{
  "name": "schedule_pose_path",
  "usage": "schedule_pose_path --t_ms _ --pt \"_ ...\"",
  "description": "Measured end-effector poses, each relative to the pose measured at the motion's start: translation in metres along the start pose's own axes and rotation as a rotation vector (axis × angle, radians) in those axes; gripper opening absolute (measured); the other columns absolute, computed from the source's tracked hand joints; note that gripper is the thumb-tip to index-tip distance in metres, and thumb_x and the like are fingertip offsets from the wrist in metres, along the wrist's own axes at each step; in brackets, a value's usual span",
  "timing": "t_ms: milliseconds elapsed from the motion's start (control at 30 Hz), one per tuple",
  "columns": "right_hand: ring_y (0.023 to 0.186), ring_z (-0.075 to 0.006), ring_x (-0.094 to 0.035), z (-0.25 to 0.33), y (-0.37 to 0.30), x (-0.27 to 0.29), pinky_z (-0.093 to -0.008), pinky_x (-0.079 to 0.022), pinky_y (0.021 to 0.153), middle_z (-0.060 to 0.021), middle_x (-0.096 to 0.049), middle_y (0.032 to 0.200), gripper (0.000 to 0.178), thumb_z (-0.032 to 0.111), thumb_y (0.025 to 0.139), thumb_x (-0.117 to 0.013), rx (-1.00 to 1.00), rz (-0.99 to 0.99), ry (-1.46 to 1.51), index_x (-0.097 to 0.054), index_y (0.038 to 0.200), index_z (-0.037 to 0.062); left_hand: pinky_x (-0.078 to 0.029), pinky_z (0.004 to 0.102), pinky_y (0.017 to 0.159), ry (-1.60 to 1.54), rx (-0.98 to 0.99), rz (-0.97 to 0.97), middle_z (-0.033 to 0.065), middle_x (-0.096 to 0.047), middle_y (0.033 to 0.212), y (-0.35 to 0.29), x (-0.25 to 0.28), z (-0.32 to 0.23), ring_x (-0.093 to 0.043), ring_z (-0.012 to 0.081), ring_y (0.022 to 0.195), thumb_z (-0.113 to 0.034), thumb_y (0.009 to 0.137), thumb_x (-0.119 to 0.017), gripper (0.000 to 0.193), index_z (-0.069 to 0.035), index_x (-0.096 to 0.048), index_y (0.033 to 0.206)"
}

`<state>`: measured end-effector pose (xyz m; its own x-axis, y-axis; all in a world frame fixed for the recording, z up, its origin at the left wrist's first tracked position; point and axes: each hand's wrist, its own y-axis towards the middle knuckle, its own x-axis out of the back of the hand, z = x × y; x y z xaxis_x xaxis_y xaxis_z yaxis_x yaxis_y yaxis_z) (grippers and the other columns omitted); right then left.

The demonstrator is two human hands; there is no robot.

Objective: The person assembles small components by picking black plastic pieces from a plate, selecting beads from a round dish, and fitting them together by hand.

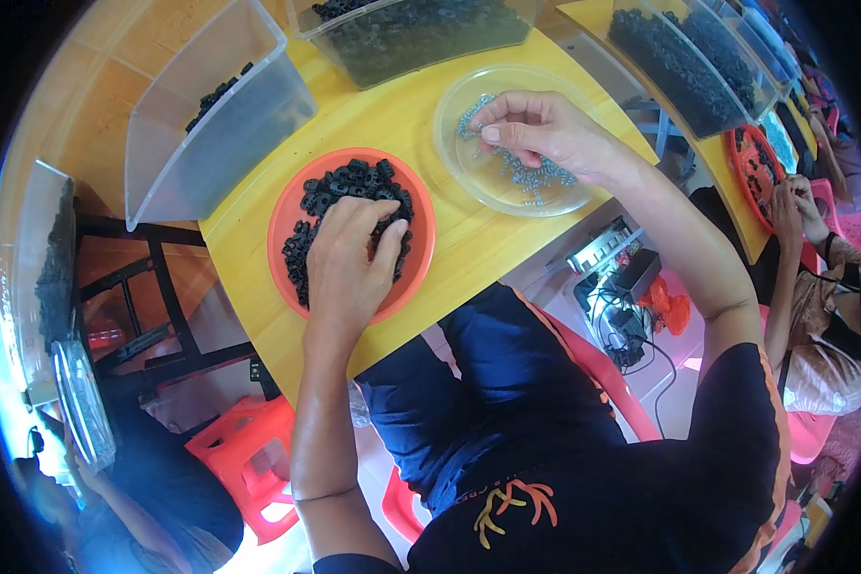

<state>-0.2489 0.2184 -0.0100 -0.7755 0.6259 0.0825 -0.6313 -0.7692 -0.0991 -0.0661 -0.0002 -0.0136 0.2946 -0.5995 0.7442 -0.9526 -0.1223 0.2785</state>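
Left hand (342, 251) is curling over black pieces (346, 180); right hand (548, 132) is hovering over metal bits (536, 178).
Both grips are looking narrow; I cannot tell if they're holding any. Lying in an orange bowl (425, 215) and clear bowl (450, 158) respectively, these are probably feeling light, stiff; pinch their edges.

Left hand (350, 251), right hand (549, 136) both curled

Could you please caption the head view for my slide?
Left hand at black parts in an orange bowl, right hand over silvery screw-like pieces in a clear dish, on a yellow table.
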Motion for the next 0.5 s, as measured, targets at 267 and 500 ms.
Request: schedule_pose_path --t_ms 267,500 --pt "0.053 -0.0033 -0.042 -0.003 -0.001 0.000 -0.0192 -0.033 0.049 0.0024 -0.060 0.074 0.022 0.018 0.088 -0.070 -0.047 -0.017 0.225 -0.067 0.105 0.0045 -0.048 0.0401 0.077 0.271 -0.137 -0.070 0.0104 -0.059 0.093 0.013 0.003 0.008 -0.059 0.0284 0.091 -0.008 0.083 -0.068 0.017 -0.004 -0.066 0.100" --pt "0.053 -0.0029 -0.041 0.001 -0.005 -0.001 -0.0196 -0.032 0.048 0.0038 -0.057 0.069 0.022 0.018 0.087 -0.071 -0.040 -0.038 0.208 -0.067 0.104 0.0049 -0.049 0.0402 0.076 0.304 -0.159 -0.042 0.0109 -0.057 0.094 0.019 0.002 0.005 -0.058 0.0288 0.092 -0.006 0.079 -0.070 0.018 -0.004 -0.062 0.096"
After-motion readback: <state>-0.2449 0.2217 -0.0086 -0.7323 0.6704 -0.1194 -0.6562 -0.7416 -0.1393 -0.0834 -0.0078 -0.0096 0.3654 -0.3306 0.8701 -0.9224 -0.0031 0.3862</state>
